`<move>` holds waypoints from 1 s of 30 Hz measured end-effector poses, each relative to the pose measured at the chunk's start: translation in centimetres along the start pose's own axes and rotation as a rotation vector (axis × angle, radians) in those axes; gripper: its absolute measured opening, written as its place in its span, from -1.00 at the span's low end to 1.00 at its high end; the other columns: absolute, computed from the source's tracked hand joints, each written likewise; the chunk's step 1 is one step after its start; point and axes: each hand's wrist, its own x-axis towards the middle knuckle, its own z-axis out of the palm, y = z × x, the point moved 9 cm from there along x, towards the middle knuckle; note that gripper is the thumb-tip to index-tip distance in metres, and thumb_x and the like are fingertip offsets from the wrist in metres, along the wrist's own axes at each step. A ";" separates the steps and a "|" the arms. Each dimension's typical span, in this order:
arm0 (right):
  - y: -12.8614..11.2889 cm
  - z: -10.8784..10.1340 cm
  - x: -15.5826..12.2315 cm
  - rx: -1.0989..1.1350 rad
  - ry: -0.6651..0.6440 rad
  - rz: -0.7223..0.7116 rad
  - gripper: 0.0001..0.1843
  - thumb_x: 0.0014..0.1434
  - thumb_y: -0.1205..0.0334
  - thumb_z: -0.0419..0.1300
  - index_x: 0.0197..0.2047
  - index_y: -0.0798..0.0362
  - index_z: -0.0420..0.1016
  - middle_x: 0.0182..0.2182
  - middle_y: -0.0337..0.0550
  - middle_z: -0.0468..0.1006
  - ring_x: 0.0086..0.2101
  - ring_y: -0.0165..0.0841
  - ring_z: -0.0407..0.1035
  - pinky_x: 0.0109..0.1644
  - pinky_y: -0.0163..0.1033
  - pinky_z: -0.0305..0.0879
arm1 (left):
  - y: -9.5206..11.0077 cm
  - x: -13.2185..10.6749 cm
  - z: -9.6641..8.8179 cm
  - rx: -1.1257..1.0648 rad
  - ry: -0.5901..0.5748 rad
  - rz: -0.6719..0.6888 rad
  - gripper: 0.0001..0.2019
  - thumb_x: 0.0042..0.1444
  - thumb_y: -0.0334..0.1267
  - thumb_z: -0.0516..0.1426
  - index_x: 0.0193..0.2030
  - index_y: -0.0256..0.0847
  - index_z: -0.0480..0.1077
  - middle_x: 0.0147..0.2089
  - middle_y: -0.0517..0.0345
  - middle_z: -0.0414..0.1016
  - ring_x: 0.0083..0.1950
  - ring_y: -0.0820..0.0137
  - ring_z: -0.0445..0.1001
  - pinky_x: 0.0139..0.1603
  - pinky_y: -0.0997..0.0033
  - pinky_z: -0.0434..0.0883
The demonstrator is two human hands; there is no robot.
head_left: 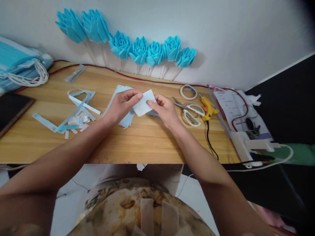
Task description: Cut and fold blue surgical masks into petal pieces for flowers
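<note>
Between my two hands is a small pale blue square of mask fabric [143,104], turned corner-up. My left hand [123,104] pinches its left side between thumb and fingers. On its right side, my right hand [163,107] grips the edge the same way. Beneath the hands lie several light blue fabric sheets [128,119], partly hidden by my left hand. A greyish item under the square is mostly covered, so I cannot make it out. White-handled scissors [192,118] lie just right of my right hand.
Several blue fabric flowers [140,50] on sticks lean against the wall. A tape roll [188,92] and yellow glue gun [208,108] lie at right. Cut strips and scraps [73,123] are at left, near a stack of blue masks [17,65]. A power strip [240,147] sits at the right edge.
</note>
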 end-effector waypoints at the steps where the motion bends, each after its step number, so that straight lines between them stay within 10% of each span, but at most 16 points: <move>1: -0.1 0.1 0.0 -0.044 -0.011 -0.013 -0.68 0.08 -0.07 0.38 -0.34 0.01 0.51 -0.44 -0.30 0.51 -0.40 -0.43 0.33 -0.27 -0.28 0.31 | 0.0 0.0 0.1 0.005 -0.008 0.001 -0.64 0.09 0.09 0.31 -0.29 -0.21 0.55 -0.37 0.14 0.54 -0.40 0.45 0.40 -0.41 0.48 0.31; 10: -0.6 1.1 -0.3 -0.053 -0.064 -0.044 -0.54 0.03 -0.13 0.43 -0.11 -0.06 0.51 -0.22 -0.23 0.59 -0.24 -0.35 0.44 -0.14 -0.22 0.41 | -1.0 0.1 0.0 -0.136 0.013 -0.047 -0.77 0.00 -0.08 0.37 -0.39 -0.20 0.54 -0.41 0.18 0.55 -0.41 0.45 0.44 -0.35 0.42 0.37; 19: 0.0 -1.3 0.3 -0.087 0.135 -0.020 -0.67 0.11 -0.07 0.33 -0.40 -0.01 0.39 -0.49 -0.32 0.41 -0.44 -0.45 0.27 -0.33 -0.29 0.25 | -2.1 0.5 -1.1 -0.153 0.134 -0.120 -0.74 0.01 -0.05 0.38 -0.43 -0.18 0.51 -0.46 0.21 0.51 -0.45 0.47 0.39 -0.43 0.44 0.30; 30: -1.5 -2.0 -0.1 -0.199 0.222 -0.210 -0.69 0.30 -0.07 0.19 -0.30 -0.01 0.36 -0.49 -0.34 0.36 -0.46 -0.48 0.21 -0.35 -0.29 0.16 | -2.1 0.3 0.3 -0.113 -0.022 -0.175 -0.76 0.03 -0.17 0.39 -0.45 -0.23 0.48 -0.52 0.18 0.54 -0.50 0.50 0.45 -0.41 0.50 0.41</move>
